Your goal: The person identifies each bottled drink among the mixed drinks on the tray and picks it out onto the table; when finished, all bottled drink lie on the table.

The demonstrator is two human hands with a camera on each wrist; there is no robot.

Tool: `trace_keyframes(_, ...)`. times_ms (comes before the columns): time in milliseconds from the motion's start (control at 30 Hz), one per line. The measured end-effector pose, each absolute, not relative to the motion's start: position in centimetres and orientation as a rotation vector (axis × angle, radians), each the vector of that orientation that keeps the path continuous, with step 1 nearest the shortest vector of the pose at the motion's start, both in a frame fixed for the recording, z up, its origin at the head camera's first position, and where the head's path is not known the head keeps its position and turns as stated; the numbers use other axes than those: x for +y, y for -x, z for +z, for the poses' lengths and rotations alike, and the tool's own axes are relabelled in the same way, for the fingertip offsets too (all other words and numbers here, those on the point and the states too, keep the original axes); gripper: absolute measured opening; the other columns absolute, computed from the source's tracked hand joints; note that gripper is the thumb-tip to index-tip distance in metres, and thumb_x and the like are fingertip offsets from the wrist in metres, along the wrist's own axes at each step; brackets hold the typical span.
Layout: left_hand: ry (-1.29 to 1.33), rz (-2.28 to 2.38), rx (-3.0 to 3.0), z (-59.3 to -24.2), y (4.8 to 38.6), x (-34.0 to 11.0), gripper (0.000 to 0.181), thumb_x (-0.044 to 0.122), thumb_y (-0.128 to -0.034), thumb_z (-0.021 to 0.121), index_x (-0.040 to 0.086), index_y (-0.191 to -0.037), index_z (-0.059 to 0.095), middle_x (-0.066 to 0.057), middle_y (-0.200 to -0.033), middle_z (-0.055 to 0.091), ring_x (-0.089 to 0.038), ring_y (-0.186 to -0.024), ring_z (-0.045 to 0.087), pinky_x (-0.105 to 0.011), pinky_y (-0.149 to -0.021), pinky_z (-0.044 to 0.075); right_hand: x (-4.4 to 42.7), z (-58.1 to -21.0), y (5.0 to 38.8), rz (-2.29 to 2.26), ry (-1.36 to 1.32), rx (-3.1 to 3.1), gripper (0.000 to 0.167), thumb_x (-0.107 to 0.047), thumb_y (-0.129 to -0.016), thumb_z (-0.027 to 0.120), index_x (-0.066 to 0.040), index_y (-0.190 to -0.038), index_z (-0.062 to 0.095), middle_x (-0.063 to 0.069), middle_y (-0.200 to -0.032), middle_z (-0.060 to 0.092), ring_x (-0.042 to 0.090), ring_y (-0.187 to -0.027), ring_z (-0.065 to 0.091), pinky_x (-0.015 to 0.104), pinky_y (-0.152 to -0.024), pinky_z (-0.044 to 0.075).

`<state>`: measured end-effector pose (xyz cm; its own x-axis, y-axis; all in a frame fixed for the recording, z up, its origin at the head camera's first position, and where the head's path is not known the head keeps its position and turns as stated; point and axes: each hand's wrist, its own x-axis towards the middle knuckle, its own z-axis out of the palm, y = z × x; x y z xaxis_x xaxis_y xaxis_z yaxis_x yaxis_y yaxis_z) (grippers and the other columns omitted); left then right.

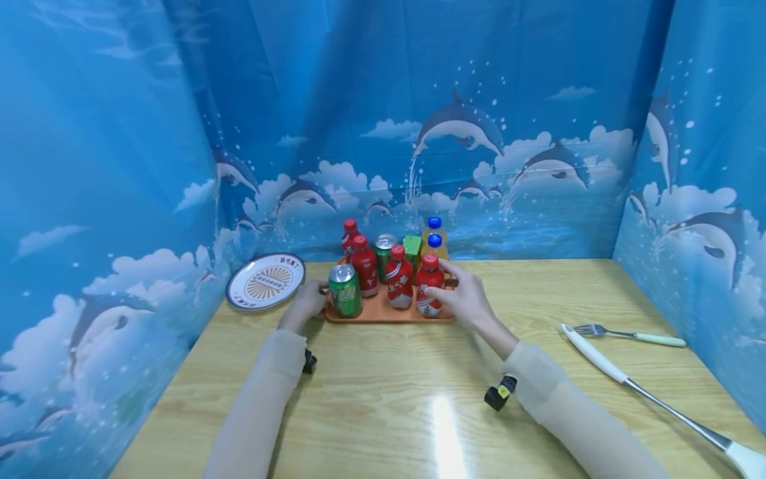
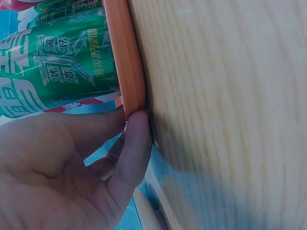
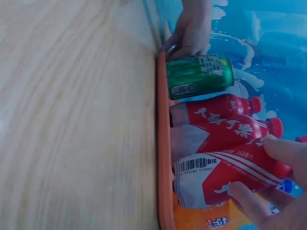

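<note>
An orange tray (image 1: pixel 380 313) carries cans and bottles. My left hand (image 1: pixel 305 305) pinches the tray's left edge between thumb and fingers; in the left wrist view the tray's rim (image 2: pixel 128 62) shows between them. Just inside that edge stands a green can (image 1: pixel 345 294). At the tray's right front, my right hand (image 1: pixel 468 298) holds a red bottle (image 3: pixel 225 175) with thumb and fingers on either side of its upper part. The bottle leans slightly in the right wrist view. Other red bottles (image 1: pixel 399 278) stand to its left.
Behind are another green can (image 1: pixel 385 256), a green box (image 1: pixel 411 247) and orange drinks with blue caps (image 1: pixel 434 241). A patterned plate (image 1: pixel 266 281) lies at left. On the right lie a fork (image 1: pixel 628 334) and a long white-handled utensil (image 1: pixel 658 402). Blue curtains enclose the table.
</note>
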<state>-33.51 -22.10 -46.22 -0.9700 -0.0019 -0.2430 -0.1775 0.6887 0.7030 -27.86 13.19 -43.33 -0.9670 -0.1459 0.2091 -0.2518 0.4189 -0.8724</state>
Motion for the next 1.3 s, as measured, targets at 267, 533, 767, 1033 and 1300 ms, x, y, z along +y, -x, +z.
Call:
trace_keyframes(267,0.176,1.159,2.649,-46.2,33.6,-22.0,0.061,-0.008,-0.0965,0.053,0.003,-0.156,0.048,-0.031,-0.145,0.057,-0.04,-0.117,0.069,-0.034,-0.078,0.069,15.1,-41.9,28.0,1.908,-0.364,-2.511,0.071,-0.017,-0.096,0.077,-0.017,-0.16,0.045,0.018,-0.156,0.052,0.045,-0.136,0.058,0.054,-0.09,0.067)
trace_keyframes(533,0.207,1.162,2.64,-46.1,33.5,-22.0,0.062,-0.005,-0.0964,0.057,0.005,-0.157,0.047,-0.029,-0.141,0.06,-0.036,-0.111,0.071,-0.032,-0.077,0.068,17.1,-40.6,28.3,1.901,-0.42,-2.556,0.07,-0.026,-0.094,0.08,-0.02,-0.157,0.05,0.014,-0.157,0.053,0.042,-0.139,0.056,0.052,-0.103,0.063)
trace_keyframes(767,0.202,1.169,2.65,-46.2,33.6,-22.1,0.063,-0.004,-0.0948,0.061,0.005,-0.156,0.049,-0.029,-0.139,0.063,-0.031,-0.099,0.074,-0.031,-0.073,0.067,18.5,-39.8,28.5,1.865,-0.433,-2.584,0.073,-0.03,-0.095,0.08,-0.018,-0.159,0.046,0.017,-0.158,0.053,0.044,-0.139,0.057,0.058,-0.113,0.055)
trace_keyframes(1033,0.218,1.206,2.633,-46.4,33.7,-22.2,0.065,-0.003,-0.0932,0.063,0.007,-0.156,0.049,-0.027,-0.138,0.063,-0.027,-0.097,0.072,-0.029,-0.07,0.066,19.7,-39.1,28.9,1.898,-0.394,-2.586,0.074,-0.028,-0.096,0.078,-0.016,-0.161,0.043,0.017,-0.161,0.05,0.044,-0.141,0.054,0.063,-0.119,0.048)
trace_keyframes(1300,0.236,1.206,2.636,-46.4,33.6,-22.2,0.065,-0.005,-0.0923,0.063,0.006,-0.155,0.05,-0.027,-0.141,0.062,-0.026,-0.096,0.071,-0.029,-0.071,0.066,21.0,-38.4,29.8,1.95,-0.377,-2.563,0.074,-0.027,-0.099,0.075,-0.018,-0.163,0.039,0.013,-0.164,0.048,0.037,-0.14,0.053,0.029,-0.099,0.061)
